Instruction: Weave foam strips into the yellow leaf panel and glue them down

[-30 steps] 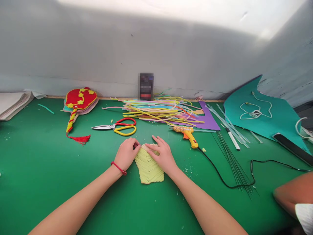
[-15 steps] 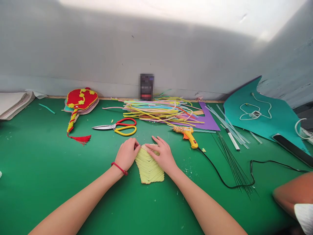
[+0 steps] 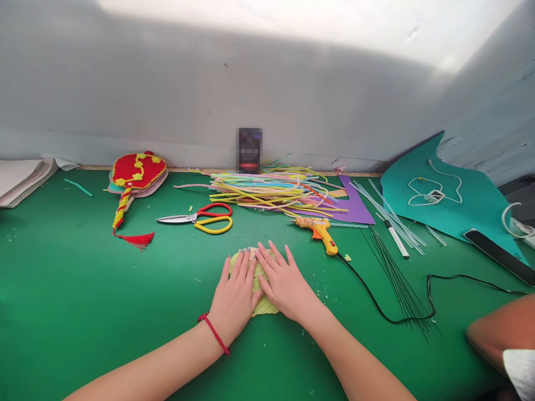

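A light yellow-green piece, covered with slanted rows of soft strips [image 3: 266, 306], lies flat on the green table in front of me. My left hand [image 3: 237, 295] rests palm down over its left side, fingers stretched out. Across its upper right part lies my right hand [image 3: 285, 280], also flat with the fingers spread. The fingertips of both hands come close together near the top of the piece. Much of its surface is hidden under the hands. A red cord bracelet [image 3: 214, 333] is around my left wrist.
Scissors [image 3: 196, 218] and a red fan-shaped ornament with a tassel [image 3: 137, 172] lie to the left. Behind are pipe cleaners [image 3: 267, 189] and a phone-like device [image 3: 249, 150]. Rightward lie a yellow glue gun [image 3: 321, 229], its black cord, thin wires [image 3: 395, 273] and a person's arm [image 3: 504, 328].
My left hand has gone from pinching the upper left edge to lying flat on the piece. My right hand has shifted slightly down and spread its fingers.
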Demonstrator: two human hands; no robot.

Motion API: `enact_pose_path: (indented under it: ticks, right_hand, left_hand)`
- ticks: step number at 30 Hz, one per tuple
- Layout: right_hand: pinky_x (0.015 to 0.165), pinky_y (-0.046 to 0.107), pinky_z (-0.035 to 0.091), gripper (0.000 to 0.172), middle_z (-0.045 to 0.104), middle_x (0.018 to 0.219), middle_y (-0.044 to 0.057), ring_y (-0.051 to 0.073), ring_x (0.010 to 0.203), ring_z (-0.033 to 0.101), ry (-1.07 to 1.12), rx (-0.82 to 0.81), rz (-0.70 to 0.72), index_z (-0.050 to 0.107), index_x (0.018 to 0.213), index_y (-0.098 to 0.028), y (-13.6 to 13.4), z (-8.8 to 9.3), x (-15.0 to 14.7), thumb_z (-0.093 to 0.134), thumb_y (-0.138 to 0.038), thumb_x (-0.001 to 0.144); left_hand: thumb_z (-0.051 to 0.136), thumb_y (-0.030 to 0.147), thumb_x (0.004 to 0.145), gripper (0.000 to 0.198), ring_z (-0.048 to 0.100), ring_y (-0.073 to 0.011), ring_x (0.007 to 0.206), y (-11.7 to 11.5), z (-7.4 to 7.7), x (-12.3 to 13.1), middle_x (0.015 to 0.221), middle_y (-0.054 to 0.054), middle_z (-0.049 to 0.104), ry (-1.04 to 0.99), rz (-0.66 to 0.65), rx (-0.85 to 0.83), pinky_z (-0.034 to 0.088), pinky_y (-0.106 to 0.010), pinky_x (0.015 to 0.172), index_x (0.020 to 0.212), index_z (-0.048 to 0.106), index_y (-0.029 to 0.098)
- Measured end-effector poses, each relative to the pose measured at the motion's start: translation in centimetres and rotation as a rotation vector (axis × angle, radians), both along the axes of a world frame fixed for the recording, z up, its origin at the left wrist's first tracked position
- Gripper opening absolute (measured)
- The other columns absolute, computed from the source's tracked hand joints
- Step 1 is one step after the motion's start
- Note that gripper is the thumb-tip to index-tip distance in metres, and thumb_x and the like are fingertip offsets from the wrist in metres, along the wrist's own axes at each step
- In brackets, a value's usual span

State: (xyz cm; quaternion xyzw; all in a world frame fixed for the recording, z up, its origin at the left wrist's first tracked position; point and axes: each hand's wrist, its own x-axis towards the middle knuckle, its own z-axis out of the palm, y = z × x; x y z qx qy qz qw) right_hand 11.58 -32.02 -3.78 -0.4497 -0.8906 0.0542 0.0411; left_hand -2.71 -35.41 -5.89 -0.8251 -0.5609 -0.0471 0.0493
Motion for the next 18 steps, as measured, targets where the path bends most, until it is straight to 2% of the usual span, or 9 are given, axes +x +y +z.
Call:
enact_pose_path:
  ticks: [7, 12, 18]
  right_hand:
    - [0.109, 0.052, 0.016, 0.052, 0.016, 0.148, 0.003, 0.024, 0.137, 0.012, -0.002, -0.022, -0.025, 0.022, 0.142, -0.016, -0.07, -0.10, -0.26, 0.024, -0.033, 0.093]
    - [0.110, 0.051, 0.013, 0.051, 0.017, 0.148, 0.005, 0.022, 0.137, 0.013, 0.021, -0.026, -0.063, 0.024, 0.141, -0.014, 0.00, -0.42, -0.68, 0.024, -0.029, 0.092]
    - [0.110, 0.051, 0.012, 0.054, 0.011, 0.149, 0.005, 0.021, 0.138, 0.010, 0.028, -0.118, -0.120, 0.019, 0.143, -0.013, 0.82, -0.14, -0.37, 0.024, -0.032, 0.092]
  left_hand:
    - [0.028, 0.039, 0.091, 0.055, 0.029, -0.0274, 0.132, 0.21, 0.80, -0.43, 0.142, -0.014, 0.033, -0.046, -0.020, 0.018, 0.012, -0.054, 0.109, 0.136, 0.035, 0.008]
    - [0.029, 0.041, 0.090, 0.057, 0.031, -0.0268, 0.132, 0.42, 0.56, -0.67, 0.142, -0.014, 0.034, -0.056, -0.023, -0.004, 0.014, -0.052, 0.110, 0.136, 0.036, 0.008]
    - [0.037, 0.050, 0.086, 0.067, 0.032, -0.0313, 0.130, 0.66, 0.54, -0.90, 0.141, -0.018, 0.032, -0.013, 0.021, -0.045, 0.018, -0.056, 0.107, 0.135, 0.036, 0.004]
